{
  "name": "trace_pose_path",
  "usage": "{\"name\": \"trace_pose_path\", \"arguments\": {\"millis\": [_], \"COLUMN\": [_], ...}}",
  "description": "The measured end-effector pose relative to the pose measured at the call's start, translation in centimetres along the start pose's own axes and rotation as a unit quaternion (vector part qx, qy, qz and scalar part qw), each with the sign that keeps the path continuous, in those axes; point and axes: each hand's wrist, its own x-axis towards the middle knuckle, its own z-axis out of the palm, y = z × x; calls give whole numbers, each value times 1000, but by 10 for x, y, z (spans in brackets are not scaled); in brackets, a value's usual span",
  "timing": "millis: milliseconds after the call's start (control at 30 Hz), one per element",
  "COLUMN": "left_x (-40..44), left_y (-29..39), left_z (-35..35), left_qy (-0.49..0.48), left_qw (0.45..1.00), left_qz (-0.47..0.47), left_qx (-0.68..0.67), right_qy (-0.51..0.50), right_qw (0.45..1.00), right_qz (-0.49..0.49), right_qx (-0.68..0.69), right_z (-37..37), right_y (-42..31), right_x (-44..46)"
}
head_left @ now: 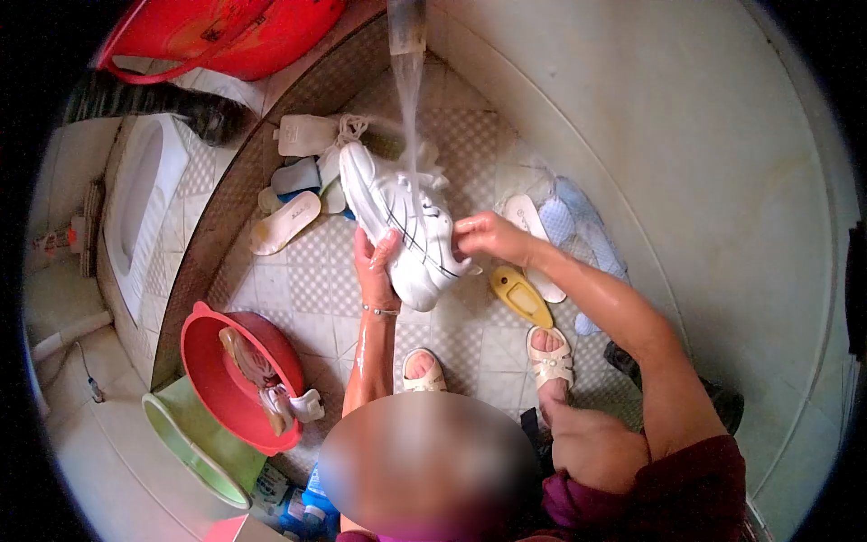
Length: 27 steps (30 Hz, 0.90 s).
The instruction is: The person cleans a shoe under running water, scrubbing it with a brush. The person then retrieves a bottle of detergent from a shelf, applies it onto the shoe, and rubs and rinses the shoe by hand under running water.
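A white sneaker (pixel 402 226) with thin dark lines on its side is held up in the middle of the view, tilted, under running water (pixel 411 126). The stream falls from a pipe (pixel 406 32) at the top onto the laces area. My left hand (pixel 375 262), with a bracelet at its wrist, grips the shoe from the left, thumb on its side. On the other side, my right hand (pixel 492 237) has its fingers closed at the collar of the shoe; the fingertips are partly hidden there. Both hands and forearms look wet.
Loose insoles (pixel 287 223) and a brush-like yellow piece (pixel 522 298) lie on the tiled floor. Blue mesh slippers (pixel 578 235) are at right. A red basin (pixel 203 352) holding shoes and a green basin (pixel 176 434) stand lower left, near a squat toilet (pixel 149 208).
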Motion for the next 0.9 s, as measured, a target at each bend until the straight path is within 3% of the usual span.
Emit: {"name": "trace_pose_path", "arguments": {"millis": [33, 67, 100, 167, 200, 233, 300, 333, 367, 433, 467, 567, 633, 667, 733, 900], "left_x": [-4, -10, 16, -9, -2, -7, -14, -14, -14, -19, -21, -12, -19, -22, -18, -12], "left_y": [0, 1, -1, 35, 34, 29, 48, 44, 38, 26, 21, 9, 20, 22, 21, 23], "left_z": [5, 9, 26, 12, 5, 11, 17, 14, 12, 15, 25, 33, 34, 35, 30, 18], "left_qy": [25, 50, 24, 28, 20, -18, -10, -31, -48, -37, -22, -51, -30, -23, -1, 26], "left_qw": [1000, 999, 1000, 999, 1000, 994, 980, 972, 964, 982, 980, 984, 987, 986, 991, 993], "left_qz": [-6, -14, 9, 1, -12, -66, -144, -166, -184, -163, -162, -103, -100, -119, -105, -100], "left_qx": [4, 10, -17, 27, 10, -84, -139, -163, -188, -88, -114, -134, -126, -113, -77, -52], "right_qy": [9, 19, 30, -28, -31, -43, -87, -121, -146, -163, -194, -1, 147, 131, 157, 141], "right_qw": [964, 859, 836, 857, 853, 860, 865, 890, 830, 906, 900, 954, 961, 970, 972, 961], "right_qz": [-63, -122, -130, -325, -331, -279, -204, -189, -198, 63, 65, 92, 111, 137, 171, 109], "right_qx": [-259, -497, -532, -399, -403, -425, -451, -398, -500, -384, -385, -285, -206, -150, -27, -213], "right_z": [3, 7, -11, 24, 25, 30, 55, 65, 45, 37, 35, 21, -4, -42, -25, 23], "right_y": [2, 6, -18, 8, -1, -13, -41, -51, -39, -50, -45, -28, -14, 8, -4, -8], "right_x": [1, 1, 13, 34, 36, 21, 16, 18, 27, 36, 43, 64, 68, 81, 78, 65]}}
